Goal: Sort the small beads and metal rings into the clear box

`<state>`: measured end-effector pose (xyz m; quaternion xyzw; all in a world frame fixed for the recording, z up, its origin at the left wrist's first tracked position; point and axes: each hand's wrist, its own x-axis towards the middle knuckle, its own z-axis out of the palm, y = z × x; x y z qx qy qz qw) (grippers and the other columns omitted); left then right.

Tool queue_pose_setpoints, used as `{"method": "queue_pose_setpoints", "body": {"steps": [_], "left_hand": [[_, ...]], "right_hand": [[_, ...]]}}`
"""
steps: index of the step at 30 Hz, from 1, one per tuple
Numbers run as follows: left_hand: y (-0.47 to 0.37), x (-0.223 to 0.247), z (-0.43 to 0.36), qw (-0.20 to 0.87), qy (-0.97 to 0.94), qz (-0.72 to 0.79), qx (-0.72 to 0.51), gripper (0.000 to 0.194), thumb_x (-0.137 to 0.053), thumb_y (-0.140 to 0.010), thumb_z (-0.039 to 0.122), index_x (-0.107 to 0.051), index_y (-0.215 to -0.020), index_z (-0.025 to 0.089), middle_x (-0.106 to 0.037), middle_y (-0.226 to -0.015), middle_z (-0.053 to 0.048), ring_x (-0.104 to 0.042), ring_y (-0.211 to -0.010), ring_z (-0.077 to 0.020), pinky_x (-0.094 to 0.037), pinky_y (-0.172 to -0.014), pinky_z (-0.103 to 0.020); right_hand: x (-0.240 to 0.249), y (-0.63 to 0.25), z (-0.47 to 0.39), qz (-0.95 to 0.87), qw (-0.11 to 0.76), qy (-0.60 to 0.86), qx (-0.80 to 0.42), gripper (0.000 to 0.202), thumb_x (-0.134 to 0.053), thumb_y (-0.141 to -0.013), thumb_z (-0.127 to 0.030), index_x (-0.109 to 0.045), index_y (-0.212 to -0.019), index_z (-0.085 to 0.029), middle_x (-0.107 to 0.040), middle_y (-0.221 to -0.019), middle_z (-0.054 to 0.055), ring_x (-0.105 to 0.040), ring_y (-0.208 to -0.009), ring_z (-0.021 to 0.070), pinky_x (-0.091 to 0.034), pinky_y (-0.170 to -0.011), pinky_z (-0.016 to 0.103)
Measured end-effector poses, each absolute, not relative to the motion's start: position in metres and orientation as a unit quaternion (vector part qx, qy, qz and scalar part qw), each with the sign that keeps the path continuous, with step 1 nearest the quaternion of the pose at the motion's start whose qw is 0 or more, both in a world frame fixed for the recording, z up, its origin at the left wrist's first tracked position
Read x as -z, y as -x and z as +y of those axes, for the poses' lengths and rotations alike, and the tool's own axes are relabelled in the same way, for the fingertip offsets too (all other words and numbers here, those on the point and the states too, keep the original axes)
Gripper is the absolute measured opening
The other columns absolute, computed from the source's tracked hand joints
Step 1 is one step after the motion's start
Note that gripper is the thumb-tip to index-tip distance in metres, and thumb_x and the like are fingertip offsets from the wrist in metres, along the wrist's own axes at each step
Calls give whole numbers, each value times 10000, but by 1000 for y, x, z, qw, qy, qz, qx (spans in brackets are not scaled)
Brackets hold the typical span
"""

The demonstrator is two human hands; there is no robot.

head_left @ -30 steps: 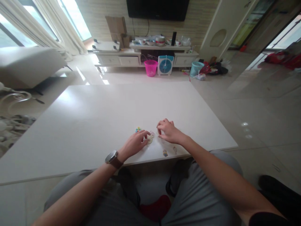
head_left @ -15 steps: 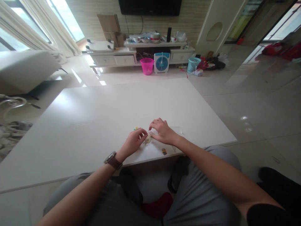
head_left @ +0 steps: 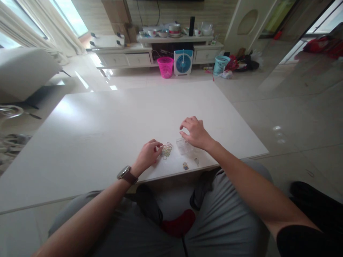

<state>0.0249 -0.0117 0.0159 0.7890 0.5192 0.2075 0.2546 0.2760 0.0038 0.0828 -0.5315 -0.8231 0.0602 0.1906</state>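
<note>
On the white table (head_left: 115, 121) lies a small pile of thin, pale, multicoloured rings (head_left: 166, 150), perhaps rubber bands. My left hand (head_left: 148, 153) rests at the pile's left edge, thumb and forefinger drawn together against it; what sits between the tips is too small to make out. Over a clear plastic box (head_left: 182, 146) hovers my right hand (head_left: 195, 132), its fingers curved and thumb apart, with nothing visible between them. The hand hides part of the box. Nearer the table's front edge are a small yellow-and-blue cartoon figure (head_left: 185, 166) and a small clear piece (head_left: 197, 162).
The table's front edge runs just before my knees. Beyond the table, on the floor, stand a pink basket (head_left: 165, 67), a blue-and-white fan (head_left: 183, 62) and a light blue basket (head_left: 221, 65). A low white cabinet (head_left: 138, 59) lines the wall.
My right hand has moved away from the rings, to the right and farther across the table, over the clear box. My left hand stays by the pile, which now shows more fully.
</note>
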Motion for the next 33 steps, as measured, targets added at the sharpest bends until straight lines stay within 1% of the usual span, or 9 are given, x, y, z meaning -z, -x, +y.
{"method": "queue_pose_setpoints", "body": {"steps": [2, 4, 6, 10, 15, 19, 24, 28, 33], "left_hand": [[-25, -17, -12, 250, -792, 518, -203, 216, -556, -897, 292, -737, -942, 183, -659, -887, -36, -578, -649, -129, -453, -660, -279], [-25, -19, -13, 247, -795, 517, -200, 215, -548, -892, 273, -735, -944, 181, -661, -903, -39, -583, -654, -130, -458, -654, -277], [-26, -21, -15, 245, -797, 514, -200, 217, -537, -887, 254, -731, -951, 181, -662, -914, -39, -585, -656, -128, -463, -653, -275], [-27, -25, -17, 245, -800, 510, -200, 223, -523, -877, 236, -723, -962, 186, -656, -924, -38, -588, -657, -125, -472, -648, -269], [-27, -28, -18, 249, -802, 506, -197, 226, -518, -869, 236, -714, -968, 182, -647, -925, -39, -591, -663, -127, -480, -641, -268], [-26, -29, -19, 253, -801, 504, -201, 226, -517, -866, 240, -708, -973, 186, -641, -923, -32, -589, -654, -123, -482, -642, -268], [-27, -27, -18, 244, -810, 492, -204, 219, -511, -874, 238, -697, -978, 186, -639, -931, -38, -587, -664, -129, -472, -668, -285], [-26, -24, -18, 239, -816, 481, -212, 216, -513, -874, 227, -686, -998, 191, -636, -931, -39, -583, -680, -137, -466, -687, -295], [-26, -23, -18, 244, -817, 478, -211, 203, -524, -870, 213, -684, -994, 193, -635, -934, -35, -579, -668, -131, -464, -689, -294]], "right_hand": [[-86, -286, 9, -824, 166, 540, -51, 143, -535, -910, -230, -662, -951, -179, -647, -1101, 111, -457, -1082, 282, -313, -862, 400], [-86, -296, 13, -831, 120, 539, -67, 136, -549, -894, -214, -679, -888, -176, -648, -1088, 112, -455, -1082, 281, -320, -862, 402], [-83, -303, 15, -842, 68, 526, -103, 109, -597, -864, -225, -693, -837, -181, -642, -1090, 106, -451, -1091, 280, -330, -870, 405], [-70, -302, 14, -855, -3, 497, -150, 84, -663, -817, -253, -719, -849, -199, -607, -1137, 103, -428, -1140, 288, -353, -901, 415], [-59, -291, 13, -854, -64, 500, -130, 145, -609, -775, -108, -726, -819, -183, -576, -1133, 129, -422, -1135, 297, -368, -905, 423], [-57, -288, 13, -852, -75, 504, -120, 173, -565, -784, -62, -706, -759, -159, -572, -1122, 151, -426, -1124, 309, -378, -893, 436], [-55, -289, 15, -858, -52, 496, -123, 165, -579, -771, -32, -653, -706, -164, -595, -1086, 146, -446, -1102, 310, -395, -868, 439], [-50, -292, 17, -865, -42, 486, -119, 160, -586, -783, -39, -647, -708, -167, -606, -1076, 144, -447, -1103, 308, -399, -845, 427], [-48, -296, 21, -866, -19, 482, -132, 125, -648, -775, -75, -661, -708, -179, -625, -1057, 112, -455, -1097, 283, -391, -865, 406]]}}
